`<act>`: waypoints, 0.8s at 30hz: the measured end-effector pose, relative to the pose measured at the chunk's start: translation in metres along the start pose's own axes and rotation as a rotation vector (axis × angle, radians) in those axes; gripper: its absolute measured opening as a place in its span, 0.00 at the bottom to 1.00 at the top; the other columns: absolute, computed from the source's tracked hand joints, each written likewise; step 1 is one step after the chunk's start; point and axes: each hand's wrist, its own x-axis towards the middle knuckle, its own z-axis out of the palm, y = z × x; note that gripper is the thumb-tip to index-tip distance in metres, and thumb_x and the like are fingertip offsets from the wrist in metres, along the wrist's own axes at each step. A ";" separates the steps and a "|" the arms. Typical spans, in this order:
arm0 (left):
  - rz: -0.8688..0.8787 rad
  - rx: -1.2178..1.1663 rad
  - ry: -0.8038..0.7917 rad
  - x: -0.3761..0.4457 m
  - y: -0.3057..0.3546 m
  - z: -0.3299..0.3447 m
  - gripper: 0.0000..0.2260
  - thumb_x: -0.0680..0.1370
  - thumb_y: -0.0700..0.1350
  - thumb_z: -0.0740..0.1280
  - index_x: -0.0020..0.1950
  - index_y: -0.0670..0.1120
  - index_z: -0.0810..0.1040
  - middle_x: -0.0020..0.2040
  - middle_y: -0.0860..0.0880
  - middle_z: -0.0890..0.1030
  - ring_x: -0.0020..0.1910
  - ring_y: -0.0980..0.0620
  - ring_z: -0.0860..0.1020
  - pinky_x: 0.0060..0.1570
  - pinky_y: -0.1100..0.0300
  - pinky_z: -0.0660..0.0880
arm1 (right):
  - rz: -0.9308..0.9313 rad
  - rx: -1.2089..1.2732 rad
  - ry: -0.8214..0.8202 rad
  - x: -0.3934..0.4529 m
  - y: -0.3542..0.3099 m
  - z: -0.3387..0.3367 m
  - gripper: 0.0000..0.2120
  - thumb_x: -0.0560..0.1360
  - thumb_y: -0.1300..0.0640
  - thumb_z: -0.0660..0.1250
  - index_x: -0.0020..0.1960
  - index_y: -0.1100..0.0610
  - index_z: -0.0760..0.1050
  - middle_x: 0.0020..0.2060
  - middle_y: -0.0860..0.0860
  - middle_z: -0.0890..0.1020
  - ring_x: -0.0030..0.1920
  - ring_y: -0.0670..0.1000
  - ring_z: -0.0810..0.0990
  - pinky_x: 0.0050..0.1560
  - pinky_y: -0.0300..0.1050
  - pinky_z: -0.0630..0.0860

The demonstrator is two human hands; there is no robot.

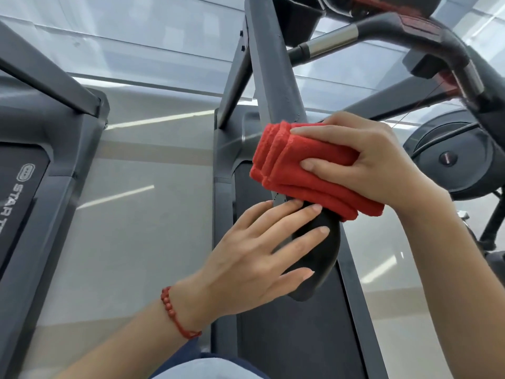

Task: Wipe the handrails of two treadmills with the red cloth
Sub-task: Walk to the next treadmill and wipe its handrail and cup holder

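The treadmill [287, 337] filled the middle, its belt running away from the viewer. Its dark handrail [276, 86] ran lengthwise from upper centre down to a rounded black end. The right hand [363, 162] held the folded red cloth [289, 170] wrapped across the rail, grip curled around it. The left hand [262, 258] rested flat-fingered on the rail's end, just below the cloth. A second treadmill [41, 165] stood left.

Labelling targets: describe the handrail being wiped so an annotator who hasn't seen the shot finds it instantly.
Start at the treadmill in the middle of the view. Its grey side rail slopes down toward the camera and ends in a rounded black handrail grip. It is the only rail with a folded red cloth wrapped over it, between the right hand and left hand.
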 end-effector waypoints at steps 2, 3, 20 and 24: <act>-0.004 -0.009 -0.003 0.001 -0.003 0.001 0.16 0.78 0.49 0.62 0.62 0.44 0.76 0.66 0.42 0.73 0.66 0.45 0.70 0.60 0.46 0.71 | 0.021 -0.016 0.005 0.013 0.003 0.002 0.17 0.71 0.48 0.69 0.60 0.47 0.76 0.44 0.46 0.77 0.44 0.41 0.76 0.49 0.34 0.70; -0.005 -0.011 -0.004 0.001 -0.004 0.002 0.16 0.78 0.49 0.62 0.63 0.44 0.75 0.66 0.43 0.73 0.66 0.45 0.70 0.61 0.46 0.71 | 0.043 -0.022 0.015 0.019 0.005 0.003 0.17 0.71 0.48 0.69 0.60 0.46 0.76 0.43 0.47 0.77 0.43 0.42 0.75 0.49 0.35 0.70; 0.045 -0.107 -0.049 0.017 -0.030 0.001 0.16 0.78 0.50 0.62 0.64 0.47 0.75 0.66 0.45 0.74 0.67 0.46 0.69 0.63 0.47 0.68 | 0.161 0.011 0.015 0.064 0.020 0.005 0.16 0.71 0.49 0.70 0.58 0.41 0.75 0.40 0.46 0.77 0.41 0.41 0.75 0.46 0.31 0.68; 0.037 -0.121 -0.042 0.026 -0.045 0.000 0.17 0.78 0.51 0.61 0.65 0.45 0.74 0.66 0.45 0.73 0.68 0.46 0.68 0.64 0.47 0.67 | 0.183 0.020 0.042 0.066 0.025 0.008 0.17 0.70 0.49 0.70 0.58 0.43 0.76 0.40 0.45 0.76 0.42 0.41 0.74 0.47 0.34 0.68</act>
